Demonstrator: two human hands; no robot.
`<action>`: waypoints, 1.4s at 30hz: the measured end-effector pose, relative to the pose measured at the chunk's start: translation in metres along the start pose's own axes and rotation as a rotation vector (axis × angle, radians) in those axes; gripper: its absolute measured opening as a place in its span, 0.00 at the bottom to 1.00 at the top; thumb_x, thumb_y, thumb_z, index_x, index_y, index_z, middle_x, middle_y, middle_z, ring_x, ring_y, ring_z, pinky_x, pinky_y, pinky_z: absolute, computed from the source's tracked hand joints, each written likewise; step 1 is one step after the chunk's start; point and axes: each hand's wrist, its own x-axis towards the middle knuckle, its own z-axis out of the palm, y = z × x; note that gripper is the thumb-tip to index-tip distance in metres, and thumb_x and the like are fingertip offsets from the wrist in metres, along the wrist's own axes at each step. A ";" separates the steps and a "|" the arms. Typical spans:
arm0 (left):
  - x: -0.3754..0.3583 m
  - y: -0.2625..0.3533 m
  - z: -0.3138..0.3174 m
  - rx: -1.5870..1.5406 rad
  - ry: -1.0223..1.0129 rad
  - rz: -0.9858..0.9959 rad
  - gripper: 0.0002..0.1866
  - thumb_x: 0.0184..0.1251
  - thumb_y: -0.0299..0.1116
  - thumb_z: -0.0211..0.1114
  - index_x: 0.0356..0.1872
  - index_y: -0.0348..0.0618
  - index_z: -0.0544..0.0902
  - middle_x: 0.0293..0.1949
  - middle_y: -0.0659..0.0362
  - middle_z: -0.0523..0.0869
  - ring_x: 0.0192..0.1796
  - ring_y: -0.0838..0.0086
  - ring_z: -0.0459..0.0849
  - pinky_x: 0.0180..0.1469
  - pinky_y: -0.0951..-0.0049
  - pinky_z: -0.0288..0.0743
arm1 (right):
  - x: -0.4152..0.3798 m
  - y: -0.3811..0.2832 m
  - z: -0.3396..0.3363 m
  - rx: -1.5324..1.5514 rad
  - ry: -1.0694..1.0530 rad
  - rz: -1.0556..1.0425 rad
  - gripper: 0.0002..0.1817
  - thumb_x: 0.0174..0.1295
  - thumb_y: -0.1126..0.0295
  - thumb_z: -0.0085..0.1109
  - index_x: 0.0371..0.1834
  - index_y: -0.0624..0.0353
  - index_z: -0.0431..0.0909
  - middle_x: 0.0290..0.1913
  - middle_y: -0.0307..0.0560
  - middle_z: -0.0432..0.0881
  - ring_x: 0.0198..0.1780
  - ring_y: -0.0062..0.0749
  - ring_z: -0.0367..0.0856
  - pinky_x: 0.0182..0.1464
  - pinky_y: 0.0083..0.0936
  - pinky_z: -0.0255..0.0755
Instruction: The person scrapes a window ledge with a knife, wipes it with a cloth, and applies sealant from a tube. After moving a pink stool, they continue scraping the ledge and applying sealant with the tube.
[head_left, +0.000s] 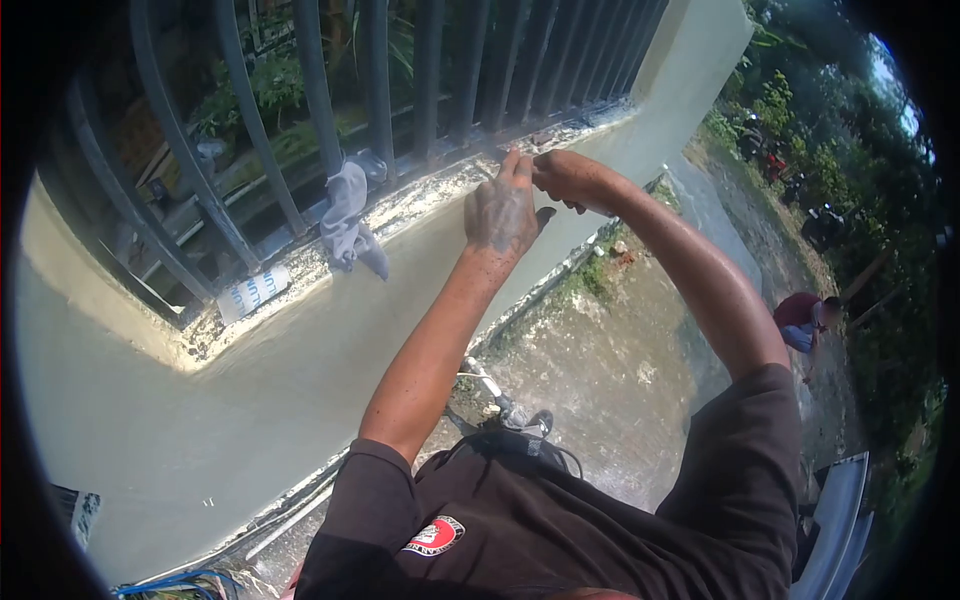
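Observation:
My left hand (502,212), grey with dust on its back, reaches to the sill (420,195) below the metal bars. Its fingers are stretched out and its thumb stands apart. Right beside its fingertips is my right hand (572,180), closed with the fingers curled in. Whatever it grips, if anything, is hidden from this angle. Flaking, rough patches run along the sill. A crumpled grey cloth (346,220) hangs over the sill to the left of my hands.
Dark metal bars (425,80) rise from the sill. A blue-and-white printed piece (252,293) lies at its left corner. Below is a painted wall (280,420). A person (803,322) bends down at the right. Blue cables (175,582) lie at bottom left.

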 end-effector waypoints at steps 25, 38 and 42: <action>0.081 0.012 0.044 0.112 0.056 -0.146 0.45 0.62 0.46 0.73 0.76 0.38 0.61 0.78 0.59 0.62 0.55 0.55 0.87 0.58 0.55 0.83 | 0.066 0.039 -0.027 -0.744 0.325 -0.319 0.11 0.68 0.70 0.55 0.49 0.65 0.75 0.36 0.57 0.87 0.39 0.51 0.90 0.40 0.40 0.85; 0.074 0.014 0.043 0.051 0.035 -0.097 0.47 0.59 0.45 0.75 0.75 0.36 0.61 0.78 0.53 0.61 0.60 0.54 0.83 0.61 0.58 0.81 | 0.052 0.033 -0.023 -0.778 0.300 -0.208 0.11 0.69 0.69 0.51 0.49 0.64 0.75 0.39 0.57 0.88 0.42 0.49 0.90 0.43 0.41 0.84; 0.053 0.019 0.036 0.010 -0.002 -0.129 0.48 0.59 0.46 0.75 0.76 0.37 0.61 0.78 0.55 0.62 0.60 0.55 0.84 0.61 0.59 0.81 | 0.039 0.037 -0.015 -0.796 0.298 -0.224 0.11 0.67 0.69 0.54 0.48 0.64 0.76 0.40 0.56 0.88 0.42 0.49 0.90 0.44 0.40 0.84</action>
